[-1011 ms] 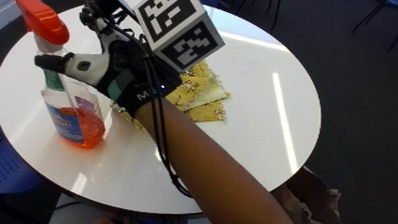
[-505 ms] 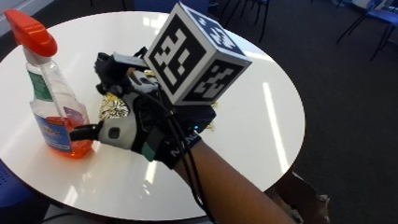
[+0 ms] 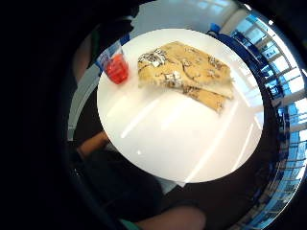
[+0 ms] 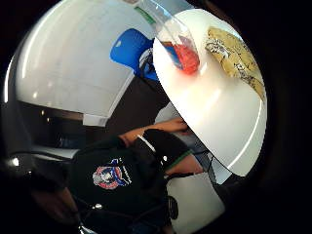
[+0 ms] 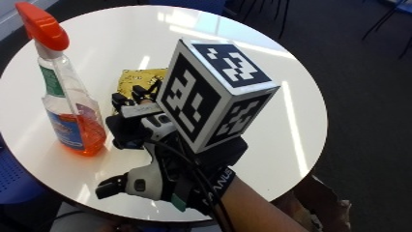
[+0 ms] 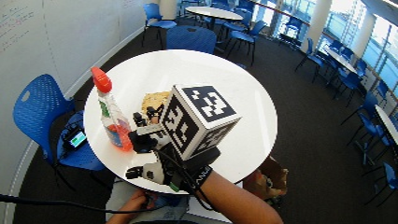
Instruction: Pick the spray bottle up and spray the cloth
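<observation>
Yellow cloth [image 5: 143,79], spray bottle [image 5: 67,96] beside, white table [image 5: 289,121]

Outside views from above, palm views over table [image 5: 302,96], sharing spray bottle [image 5: 67,104]

— What's around besides the job?
— A round white table [image 6: 249,107], with a blue chair [image 6: 43,105] beside its left edge and another chair [image 6: 189,39] at its far edge.
— Further off?
— More tables [image 6: 214,10] and chairs, a whiteboard [image 6: 43,28] on the wall.
</observation>
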